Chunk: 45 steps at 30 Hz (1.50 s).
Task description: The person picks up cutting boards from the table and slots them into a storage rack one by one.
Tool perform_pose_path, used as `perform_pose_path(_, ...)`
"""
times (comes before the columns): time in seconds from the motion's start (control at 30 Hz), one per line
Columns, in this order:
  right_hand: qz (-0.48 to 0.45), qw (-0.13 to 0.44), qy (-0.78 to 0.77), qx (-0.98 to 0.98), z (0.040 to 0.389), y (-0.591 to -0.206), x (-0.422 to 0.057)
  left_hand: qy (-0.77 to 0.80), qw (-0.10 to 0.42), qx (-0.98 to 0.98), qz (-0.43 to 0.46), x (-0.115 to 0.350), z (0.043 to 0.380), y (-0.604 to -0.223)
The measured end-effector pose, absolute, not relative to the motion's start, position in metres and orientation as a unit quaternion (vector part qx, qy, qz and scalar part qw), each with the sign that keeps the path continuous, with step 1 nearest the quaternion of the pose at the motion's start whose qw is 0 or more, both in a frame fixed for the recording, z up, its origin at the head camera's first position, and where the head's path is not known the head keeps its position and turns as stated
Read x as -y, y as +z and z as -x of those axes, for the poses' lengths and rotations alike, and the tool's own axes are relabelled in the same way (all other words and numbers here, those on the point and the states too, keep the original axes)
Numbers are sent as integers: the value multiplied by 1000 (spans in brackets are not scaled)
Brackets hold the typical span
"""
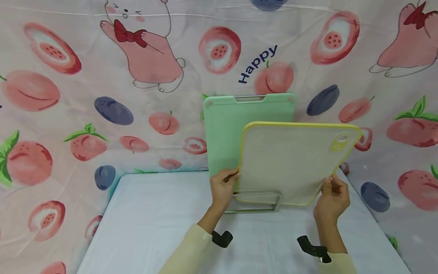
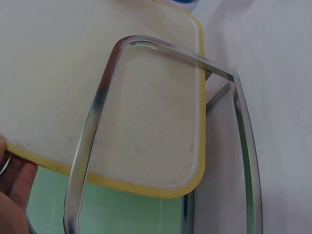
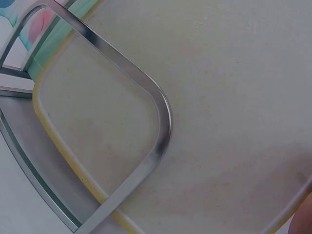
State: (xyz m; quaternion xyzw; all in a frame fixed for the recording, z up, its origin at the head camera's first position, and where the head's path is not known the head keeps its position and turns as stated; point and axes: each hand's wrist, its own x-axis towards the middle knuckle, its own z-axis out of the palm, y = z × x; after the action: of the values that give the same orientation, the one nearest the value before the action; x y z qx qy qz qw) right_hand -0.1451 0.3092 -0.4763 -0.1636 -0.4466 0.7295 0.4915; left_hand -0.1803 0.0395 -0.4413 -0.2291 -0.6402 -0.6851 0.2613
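Both hands hold a white cutting board with a yellow rim [image 1: 291,163] upright, its lower left part behind the front loop of a metal rack [image 1: 251,211]. My left hand [image 1: 222,188] pinches the board's left edge above the rack. On the lower right edge, my right hand [image 1: 332,199] grips between thumb and fingers. Behind it stands a green cutting board [image 1: 221,133], partly hidden by the white one. The left wrist view shows the board's rounded corner [image 2: 151,161] inside the steel loop [image 2: 95,112]. In the right wrist view, one fingertip [image 3: 302,217] shows at the edge.
A white-covered table [image 1: 154,213] lies under the rack. Behind and at the sides hangs a fruit-printed cloth [image 1: 171,99]. Black wrist devices [image 1: 222,239] sit at both sleeves.
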Motion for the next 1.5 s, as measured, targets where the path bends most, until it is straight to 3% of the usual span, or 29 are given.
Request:
perform_pose_path(0.4, 122, 505, 741, 426, 147, -481, -302, -677, 277, 639, 240, -32, 182, -440)
perform_pose_path(1.5, 132, 475, 704, 511, 155, -478, -265, -698, 285, 627, 196, 6, 180, -445)
